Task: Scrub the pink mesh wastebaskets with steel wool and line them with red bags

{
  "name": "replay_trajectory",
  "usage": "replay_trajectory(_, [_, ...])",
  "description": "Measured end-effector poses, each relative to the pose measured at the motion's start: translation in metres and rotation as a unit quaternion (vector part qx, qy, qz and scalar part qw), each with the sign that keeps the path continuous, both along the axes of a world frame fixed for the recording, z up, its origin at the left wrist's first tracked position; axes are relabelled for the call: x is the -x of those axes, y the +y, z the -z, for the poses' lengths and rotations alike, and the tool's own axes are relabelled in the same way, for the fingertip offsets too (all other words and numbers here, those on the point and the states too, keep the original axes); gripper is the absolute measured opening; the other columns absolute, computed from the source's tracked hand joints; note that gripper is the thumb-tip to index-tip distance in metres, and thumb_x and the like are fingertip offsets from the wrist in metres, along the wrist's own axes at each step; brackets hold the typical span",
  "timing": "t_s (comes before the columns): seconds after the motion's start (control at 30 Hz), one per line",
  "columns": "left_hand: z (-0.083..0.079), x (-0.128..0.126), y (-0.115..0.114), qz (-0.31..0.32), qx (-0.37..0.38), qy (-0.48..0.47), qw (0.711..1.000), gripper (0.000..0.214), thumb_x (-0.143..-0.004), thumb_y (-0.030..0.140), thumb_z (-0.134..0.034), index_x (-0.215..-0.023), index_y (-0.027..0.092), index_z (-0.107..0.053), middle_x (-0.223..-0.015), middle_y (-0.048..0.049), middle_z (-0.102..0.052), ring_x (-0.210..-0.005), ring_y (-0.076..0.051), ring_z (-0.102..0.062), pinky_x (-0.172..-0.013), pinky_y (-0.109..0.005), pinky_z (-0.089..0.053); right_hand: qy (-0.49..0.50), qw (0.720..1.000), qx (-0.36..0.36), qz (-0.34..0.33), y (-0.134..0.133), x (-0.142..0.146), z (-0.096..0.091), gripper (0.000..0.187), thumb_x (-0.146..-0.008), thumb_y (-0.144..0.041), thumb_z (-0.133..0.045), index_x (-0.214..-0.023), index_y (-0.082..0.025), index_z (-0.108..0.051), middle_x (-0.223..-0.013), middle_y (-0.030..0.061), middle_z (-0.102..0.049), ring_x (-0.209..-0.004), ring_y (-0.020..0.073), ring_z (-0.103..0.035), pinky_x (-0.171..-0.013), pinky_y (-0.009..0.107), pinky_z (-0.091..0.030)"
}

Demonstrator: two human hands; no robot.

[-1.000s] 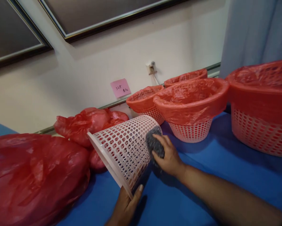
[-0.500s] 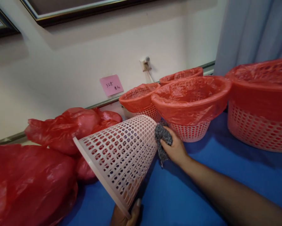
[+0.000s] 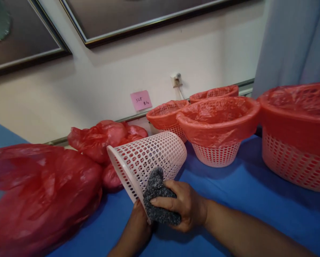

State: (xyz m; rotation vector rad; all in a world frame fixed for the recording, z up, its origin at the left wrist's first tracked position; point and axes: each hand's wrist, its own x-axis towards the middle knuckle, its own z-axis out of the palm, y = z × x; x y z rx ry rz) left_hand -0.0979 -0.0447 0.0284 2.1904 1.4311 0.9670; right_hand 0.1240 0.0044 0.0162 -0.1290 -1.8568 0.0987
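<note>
A pale pink perforated plastic wastebasket [image 3: 160, 153] lies tilted on its side in the air over the blue surface, its open mouth facing left. My left hand [image 3: 138, 225] grips the lower part of its rim; some fingers are hidden inside or behind the basket. In my right hand [image 3: 183, 205] is a dark grey fuzzy cloth [image 3: 160, 200], with the fingers closed around it. The cloth presses against the basket's side near the rim, close to my left hand.
Red plastic bags [image 3: 55, 189] lie bunched on the left. Along the wall and to the right stand several baskets lined with red bags, among them a small basket [image 3: 216, 153] and a large one [image 3: 293, 157]. A pink note [image 3: 141, 100] sticks to the wall beside a socket [image 3: 176, 81].
My right hand has moved the cloth from the basket's base down and left to near its rim. The basket has tipped and turned, and the view has shifted left.
</note>
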Motion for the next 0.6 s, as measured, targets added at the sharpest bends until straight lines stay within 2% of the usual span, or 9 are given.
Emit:
replay_trajectory(0.1, [-0.023, -0.011, -0.011, 0.024, 0.064, -0.029, 0.997, 0.033, -0.085, 0.037, -0.074, -0.115, 0.024, -0.080, -0.106, -0.0085, -0.083, -0.101, -0.030, -0.077, -0.095, -0.039, -0.064, -0.016, 1.000, -0.005, -0.006, 0.000, 0.001, 0.001, 0.066, -0.085, -0.036, -0.065, -0.149, -0.025, -0.050, -0.122, 0.0144, -0.059, -0.095, 0.0256, -0.067, -0.076, 0.038, -0.062])
replay_trajectory(0.17, [-0.035, -0.019, -0.016, 0.028, 0.110, -0.073, 0.991, 0.034, -0.084, 0.040, -0.076, -0.112, 0.020, -0.081, -0.098, -0.0068, -0.082, -0.092, -0.028, -0.078, -0.086, -0.034, -0.066, -0.029, 1.000, -0.007, -0.008, -0.002, 0.001, 0.001, 0.065, -0.085, -0.037, -0.066, -0.148, -0.026, -0.051, -0.124, 0.0147, -0.059, -0.097, 0.0263, -0.068, -0.077, 0.039, -0.063])
replay_trajectory(0.23, [-0.043, -0.026, -0.017, 0.014, 0.120, -0.109, 0.987, 0.036, -0.086, 0.045, -0.077, -0.109, 0.019, -0.082, -0.099, -0.0072, -0.082, -0.096, -0.029, -0.078, -0.093, -0.035, -0.064, -0.026, 1.000, 0.014, -0.006, -0.002, -0.001, 0.002, 0.066, -0.084, -0.034, -0.068, -0.147, -0.026, -0.053, -0.131, 0.0153, -0.058, -0.105, 0.0275, -0.068, -0.083, 0.040, -0.063])
replay_trajectory(0.33, [-0.043, -0.029, -0.018, -0.040, 0.107, -0.153, 0.982, 0.046, -0.091, 0.055, -0.071, -0.120, 0.020, -0.080, -0.118, -0.0108, -0.081, -0.120, -0.033, -0.073, -0.114, -0.043, -0.054, 0.032, 0.990, 0.128, 0.058, 0.009, -0.005, 0.004, 0.065, -0.082, -0.023, -0.066, -0.146, -0.025, -0.055, -0.138, 0.0154, -0.058, -0.118, 0.0284, -0.066, -0.098, 0.043, -0.061])
replay_trajectory(0.4, [-0.039, -0.026, -0.021, -0.069, 0.116, -0.171, 0.976, 0.055, -0.092, 0.062, -0.069, -0.127, 0.020, -0.078, -0.132, -0.0129, -0.077, -0.132, -0.034, -0.067, -0.121, -0.048, -0.046, 0.094, 0.959, 0.233, 0.132, 0.025, -0.009, 0.009, 0.061, -0.084, -0.020, -0.063, -0.145, -0.022, -0.056, -0.133, 0.0158, -0.062, -0.122, 0.0289, -0.065, -0.107, 0.047, -0.057])
replay_trajectory(0.47, [-0.034, -0.022, -0.027, -0.078, 0.125, -0.171, 0.974, 0.062, -0.089, 0.067, -0.069, -0.130, 0.020, -0.077, -0.138, -0.0142, -0.073, -0.138, -0.036, -0.063, -0.124, -0.051, -0.042, 0.155, 0.911, 0.329, 0.194, 0.046, -0.012, 0.016, 0.056, -0.086, -0.024, -0.062, -0.142, -0.019, -0.058, -0.128, 0.0157, -0.066, -0.122, 0.0301, -0.065, -0.111, 0.053, -0.053])
replay_trajectory(0.53, [-0.028, -0.018, -0.033, -0.085, 0.125, -0.165, 0.975, 0.066, -0.089, 0.068, -0.069, -0.133, 0.020, -0.075, -0.141, -0.0147, -0.071, -0.140, -0.036, -0.061, -0.124, -0.053, -0.040, 0.198, 0.866, 0.403, 0.220, 0.065, -0.014, 0.022, 0.052, -0.086, -0.029, -0.061, -0.138, -0.019, -0.060, -0.124, 0.0137, -0.069, -0.117, 0.0299, -0.068, -0.110, 0.056, -0.053])
replay_trajectory(0.6, [-0.022, -0.017, -0.037, -0.090, 0.116, -0.153, 0.977, 0.066, -0.091, 0.067, -0.067, -0.135, 0.019, -0.074, -0.142, -0.0148, -0.070, -0.142, -0.035, -0.059, -0.125, -0.054, -0.038, 0.219, 0.842, 0.441, 0.222, 0.073, -0.014, 0.025, 0.050, -0.085, -0.031, -0.062, -0.134, -0.020, -0.062, -0.121, 0.0118, -0.072, -0.113, 0.0293, -0.069, -0.108, 0.057, -0.055])
